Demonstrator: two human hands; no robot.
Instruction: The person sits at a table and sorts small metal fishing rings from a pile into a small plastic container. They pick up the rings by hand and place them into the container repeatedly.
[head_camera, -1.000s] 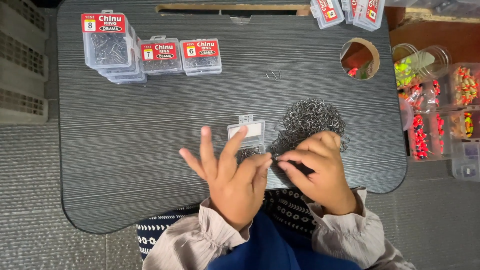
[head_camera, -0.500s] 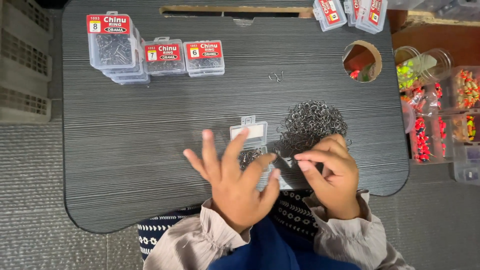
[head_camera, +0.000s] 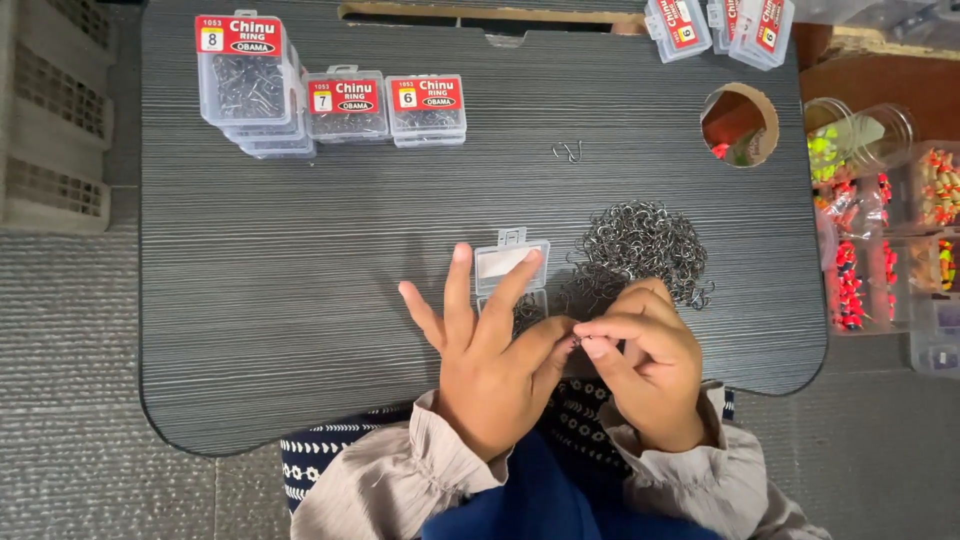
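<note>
Left hand (head_camera: 490, 375) and right hand (head_camera: 645, 370) are meeting fingertip to fingertip, pinching what is probably a single hook; too small to confirm. Left fingers are fanning over the small open clear box (head_camera: 510, 262). Loose hook pile (head_camera: 640, 245) is lying just beside it, mostly unsorted; box holding few.

Counter (head_camera: 300, 300): dark wood-look laminate, matt, fine ridged grain. Fish hooks (head_camera: 640, 245): thin dark metal wire, slight sheen. Small open box (head_camera: 508, 262): clear glossy plastic. Stacked boxes (head_camera: 250, 85): same clear plastic, glossy paper labels. Sleeves (head_camera: 400, 480): soft matt cloth.
</note>
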